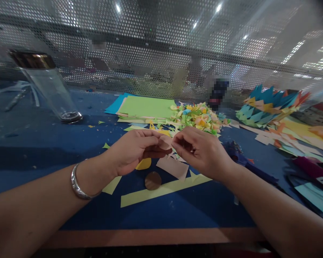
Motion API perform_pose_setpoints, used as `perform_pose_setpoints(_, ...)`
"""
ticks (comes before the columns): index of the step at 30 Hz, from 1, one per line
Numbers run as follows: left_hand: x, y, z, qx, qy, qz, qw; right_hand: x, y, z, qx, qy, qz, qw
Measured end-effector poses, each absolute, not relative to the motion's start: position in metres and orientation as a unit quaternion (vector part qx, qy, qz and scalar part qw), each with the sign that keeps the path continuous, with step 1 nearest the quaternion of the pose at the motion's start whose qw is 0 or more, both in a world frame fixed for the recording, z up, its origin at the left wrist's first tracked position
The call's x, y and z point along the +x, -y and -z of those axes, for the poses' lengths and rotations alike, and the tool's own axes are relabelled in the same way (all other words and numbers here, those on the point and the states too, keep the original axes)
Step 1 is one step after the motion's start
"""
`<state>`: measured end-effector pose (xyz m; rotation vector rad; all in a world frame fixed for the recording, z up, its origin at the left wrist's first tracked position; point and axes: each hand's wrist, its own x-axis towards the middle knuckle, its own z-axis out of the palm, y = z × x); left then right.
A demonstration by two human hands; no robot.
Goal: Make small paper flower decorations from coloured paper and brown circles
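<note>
Between my two hands is a small piece of pale pink paper (165,142) with a rounded edge. My left hand (140,147), with a silver bangle at the wrist, grips it between thumb and fingers. The fingertips of my right hand (200,148) are pinched at its right edge. Below them on the blue table lie a brown disc (153,180), a long pale green paper strip (165,190) partly under it, a pinkish paper scrap (173,167) and a yellow paper piece (143,164). Just behind my hands sits a heap of small folded paper pieces (201,116).
A glass bottle (52,87) stands at the left. Stacked paper sheets (148,106) lie at the back. To the right are a dark blue tool with a cord (251,168), a purple tool (312,172), paper scraps and a spiky folded-paper ring (266,107). Perforated metal panelling (150,61) rises behind.
</note>
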<state>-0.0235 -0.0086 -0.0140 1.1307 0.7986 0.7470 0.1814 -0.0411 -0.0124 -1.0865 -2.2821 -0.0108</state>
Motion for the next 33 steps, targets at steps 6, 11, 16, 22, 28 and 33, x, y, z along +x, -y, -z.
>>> perform_pose_setpoints(6,-0.026,0.009,0.013,0.508,-0.357,-0.34,0.706,0.182,0.04,0.015,-0.368,0.885,0.018,0.285)
perform_pose_setpoints(11,-0.027,0.009,0.016,0.527,-0.364,-0.306,0.704,0.18,0.04,0.015,-0.38,0.874,0.028,0.302)
perform_pose_setpoints(16,-0.025,0.013,0.013,0.548,-0.371,-0.292,0.69,0.18,0.041,0.013,-0.403,0.859,0.001,0.315)
perform_pose_setpoints(22,-0.023,0.017,0.009,0.589,-0.357,-0.297,0.661,0.181,0.04,0.013,-0.422,0.852,-0.01,0.31)
perform_pose_setpoints(28,-0.021,0.019,0.013,0.654,-0.367,-0.32,0.579,0.18,0.041,0.012,-0.432,0.847,-0.012,0.309)
perform_pose_setpoints(33,-0.021,0.018,0.015,0.659,-0.385,-0.323,0.56,0.179,0.042,0.012,-0.435,0.847,-0.016,0.306)
